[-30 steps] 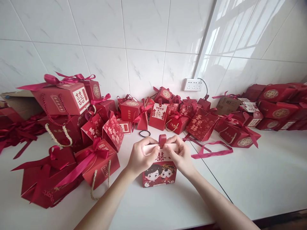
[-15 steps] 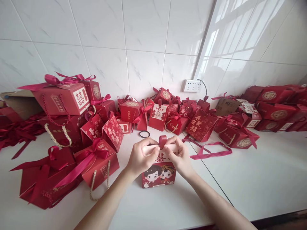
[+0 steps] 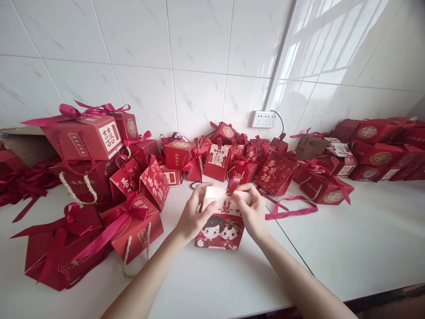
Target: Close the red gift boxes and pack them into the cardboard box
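A red gift box (image 3: 219,232) with a cartoon couple on its front and a white upper flap stands in front of me on the white table. My left hand (image 3: 195,210) grips the left side of its top, thumb on the front and fingers behind. On the right, my right hand (image 3: 251,210) pinches the top edge beside a short red ribbon loop (image 3: 233,185) that sticks up from the middle. The fingertips behind the flap are partly hidden. A dark round band lies mostly hidden behind my left fingers.
Several ribbon-tied red boxes (image 3: 133,226) crowd the left side, with more boxes (image 3: 217,161) along the tiled wall. Stacked boxes (image 3: 378,150) stand at the right. A loose pink ribbon (image 3: 295,210) lies right of my hands. A white power strip (image 3: 263,119) is on the wall.
The box has tilted and risen slightly in my hands. My left hand has slid outward to the left side of the flap, and the ribbon loop now leans right.
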`<act>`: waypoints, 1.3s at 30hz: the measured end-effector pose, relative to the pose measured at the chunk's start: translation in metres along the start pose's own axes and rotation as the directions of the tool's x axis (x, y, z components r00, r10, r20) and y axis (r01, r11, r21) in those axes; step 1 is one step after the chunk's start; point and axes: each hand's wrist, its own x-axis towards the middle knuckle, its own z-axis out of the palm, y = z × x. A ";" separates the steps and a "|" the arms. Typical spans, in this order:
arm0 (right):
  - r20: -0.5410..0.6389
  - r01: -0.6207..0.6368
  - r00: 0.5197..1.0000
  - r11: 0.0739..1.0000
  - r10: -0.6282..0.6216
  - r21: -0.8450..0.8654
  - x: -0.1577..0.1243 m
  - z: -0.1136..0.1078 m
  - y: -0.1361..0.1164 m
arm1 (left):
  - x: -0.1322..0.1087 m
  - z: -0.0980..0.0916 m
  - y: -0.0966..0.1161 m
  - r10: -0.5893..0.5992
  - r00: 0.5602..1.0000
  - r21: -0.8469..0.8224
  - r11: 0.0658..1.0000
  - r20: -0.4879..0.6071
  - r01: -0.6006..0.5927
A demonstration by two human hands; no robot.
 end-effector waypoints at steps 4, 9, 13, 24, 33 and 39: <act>-0.259 -0.099 0.951 0.960 0.169 0.261 0.017 -0.010 0.005 | 0.003 0.000 -0.018 -0.064 0.997 -0.020 0.998 -0.041 0.063; -0.408 -0.143 0.828 0.848 0.385 0.510 0.033 -0.023 0.013 | 0.002 0.011 -0.024 -0.160 0.985 -0.131 0.977 0.066 0.168; -0.326 -0.205 0.829 0.789 0.455 0.580 0.035 -0.024 0.017 | -0.004 0.021 -0.015 -0.054 0.989 -0.052 0.997 0.135 0.062; -0.127 -0.217 0.903 0.691 0.410 0.689 0.030 -0.010 0.022 | -0.007 0.010 -0.026 0.312 0.946 0.426 0.846 0.092 -0.321; -0.059 -0.228 0.950 0.812 0.306 0.538 0.032 -0.014 0.035 | -0.006 0.011 -0.030 0.459 0.881 0.469 0.758 0.110 -0.454; -0.122 -0.101 0.982 0.942 0.147 0.320 0.020 -0.014 0.033 | -0.002 0.012 -0.030 0.522 0.846 0.527 0.692 0.108 -0.494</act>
